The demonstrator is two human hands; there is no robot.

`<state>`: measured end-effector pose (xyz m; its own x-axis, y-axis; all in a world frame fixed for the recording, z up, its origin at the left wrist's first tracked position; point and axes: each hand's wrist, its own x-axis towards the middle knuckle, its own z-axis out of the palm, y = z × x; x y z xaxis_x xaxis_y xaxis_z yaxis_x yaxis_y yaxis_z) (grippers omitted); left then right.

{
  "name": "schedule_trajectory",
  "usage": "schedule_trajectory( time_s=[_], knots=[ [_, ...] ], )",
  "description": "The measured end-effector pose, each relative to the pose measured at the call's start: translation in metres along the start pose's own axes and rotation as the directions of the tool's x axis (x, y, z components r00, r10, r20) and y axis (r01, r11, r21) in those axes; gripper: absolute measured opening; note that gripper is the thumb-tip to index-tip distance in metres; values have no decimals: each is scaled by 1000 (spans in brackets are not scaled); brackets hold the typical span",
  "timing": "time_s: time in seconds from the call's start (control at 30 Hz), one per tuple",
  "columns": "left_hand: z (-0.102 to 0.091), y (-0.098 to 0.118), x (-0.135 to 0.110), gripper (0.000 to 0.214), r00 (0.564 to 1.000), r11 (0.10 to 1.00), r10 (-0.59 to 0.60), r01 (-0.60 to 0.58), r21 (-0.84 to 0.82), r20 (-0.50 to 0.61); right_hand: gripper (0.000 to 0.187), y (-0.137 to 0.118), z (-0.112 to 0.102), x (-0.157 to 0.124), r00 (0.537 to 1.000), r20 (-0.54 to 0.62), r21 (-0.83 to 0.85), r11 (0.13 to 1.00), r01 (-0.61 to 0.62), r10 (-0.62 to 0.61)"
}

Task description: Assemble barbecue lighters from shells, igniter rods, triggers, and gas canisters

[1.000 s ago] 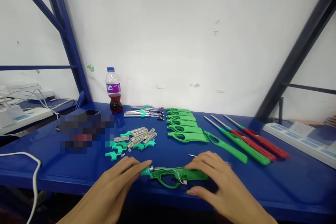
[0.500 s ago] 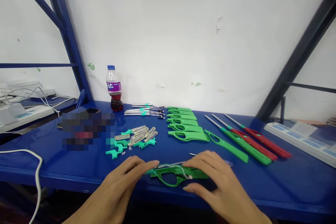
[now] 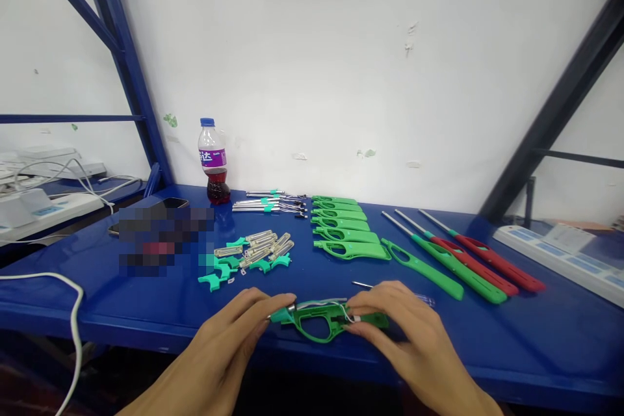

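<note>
A green lighter handle shell [image 3: 316, 322] lies near the front edge of the blue table [image 3: 536, 331], with a thin white wire and a metal tube across it. My left hand [image 3: 234, 338] pinches its left tip, fingers closed on it. My right hand [image 3: 404, 331] presses its right end, fingertips pinching the white wire by the shell.
Behind lie a stack of green handle shells [image 3: 344, 227], several finished green and red lighters [image 3: 458, 257], a pile of small metal and teal parts [image 3: 248, 253], metal tubes [image 3: 268, 203] and a drink bottle [image 3: 212, 162]. A white cable [image 3: 73, 325] hangs at the left.
The shell has tilted up slightly between my hands, and my right fingers have closed in on the white wire. The view has shifted a little.
</note>
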<state>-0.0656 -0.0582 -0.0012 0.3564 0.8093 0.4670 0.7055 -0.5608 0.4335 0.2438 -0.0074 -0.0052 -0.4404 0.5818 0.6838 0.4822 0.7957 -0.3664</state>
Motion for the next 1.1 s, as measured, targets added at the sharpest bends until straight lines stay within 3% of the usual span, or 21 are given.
schedule_trajectory(
  time_s=[0.27, 0.43, 1.1],
  knots=[
    [3, 1, 4, 41, 1000, 999, -15, 14, 31, 9, 24, -3, 0, 4, 994, 92, -33, 998, -57, 60],
    [5, -3, 12, 26, 996, 998, 50, -53, -38, -80, 28, -4, 2, 2, 989, 137, -24, 998, -58, 61],
    [1, -9, 10, 43, 990, 999, 33, -34, 4, 141, 18, -4, 1, -3, 982, 151, 21, 993, -115, 111]
  ],
)
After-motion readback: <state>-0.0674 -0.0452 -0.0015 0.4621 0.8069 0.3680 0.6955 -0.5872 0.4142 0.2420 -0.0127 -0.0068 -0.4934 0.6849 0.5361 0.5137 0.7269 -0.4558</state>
